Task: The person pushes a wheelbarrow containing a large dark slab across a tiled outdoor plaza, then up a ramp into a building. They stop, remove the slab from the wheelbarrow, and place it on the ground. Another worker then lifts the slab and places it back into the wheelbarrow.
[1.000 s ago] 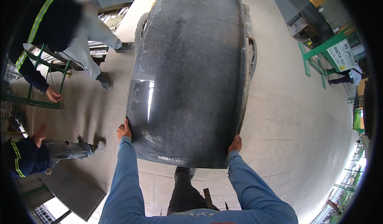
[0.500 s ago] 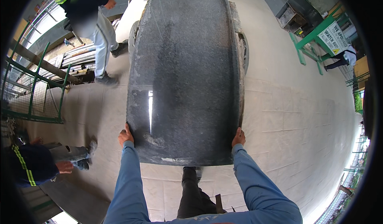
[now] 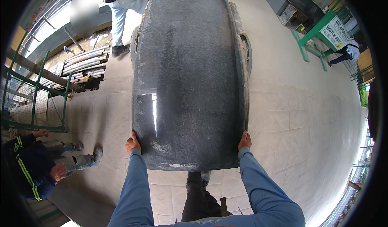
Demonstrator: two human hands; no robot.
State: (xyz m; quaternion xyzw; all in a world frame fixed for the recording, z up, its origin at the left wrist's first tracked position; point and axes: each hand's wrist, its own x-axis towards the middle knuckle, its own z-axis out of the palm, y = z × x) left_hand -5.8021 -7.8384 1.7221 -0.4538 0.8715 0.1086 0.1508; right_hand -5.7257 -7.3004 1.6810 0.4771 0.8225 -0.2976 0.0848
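A long dark grey stone slab (image 3: 190, 73) stretches away from me, polished and speckled, with a light reflection near its left side. My left hand (image 3: 132, 143) grips its near left corner and my right hand (image 3: 244, 140) grips its near right corner. Both arms are in blue sleeves. Another person in pale trousers (image 3: 121, 8) stands at the slab's far end. Below the slab's near edge my dark trousers and shoe (image 3: 200, 194) show.
A person in a dark jacket with yellow stripes (image 3: 32, 170) stands at the left. A green metal railing (image 3: 36, 97) and a stack of pipes (image 3: 85, 63) lie at the left. A green frame with a sign (image 3: 323, 33) stands at the far right on the tiled floor.
The view has shifted along the slab and the person at the far end now appears closer to its top. The person at the left moved lower left. My hands keep their grip.
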